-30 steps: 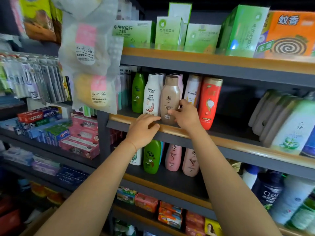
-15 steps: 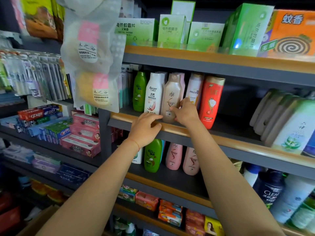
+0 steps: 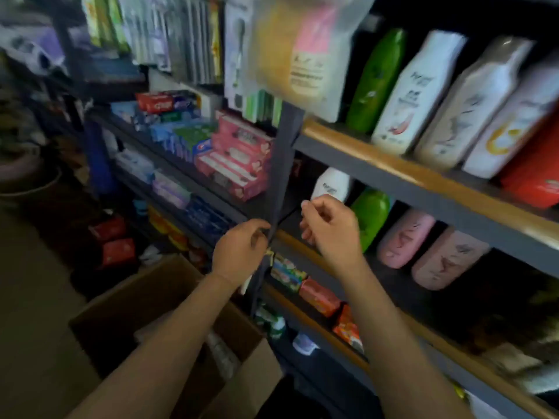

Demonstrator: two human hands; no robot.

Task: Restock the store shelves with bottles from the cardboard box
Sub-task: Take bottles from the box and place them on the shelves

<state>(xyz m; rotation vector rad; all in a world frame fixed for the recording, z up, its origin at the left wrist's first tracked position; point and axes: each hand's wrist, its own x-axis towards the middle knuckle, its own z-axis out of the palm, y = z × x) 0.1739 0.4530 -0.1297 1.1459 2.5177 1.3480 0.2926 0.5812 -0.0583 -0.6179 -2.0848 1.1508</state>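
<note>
Head view is swinging down-left: both hands, left hand (image 3: 239,249) and right hand (image 3: 331,228), are leaving the tan bottle (image 3: 472,104), fingers loosely curled, holding nothing. I'm reading that placement as done; they're heading for the cardboard box (image 3: 127,309) next.

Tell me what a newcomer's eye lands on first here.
Two bare hands, left hand and right hand, hang mid-frame with loosely curled fingers, holding nothing. Upper right, a row of shampoo bottles stands on the wood-edged shelf. Below the arms sits an open cardboard box on the floor.
</note>
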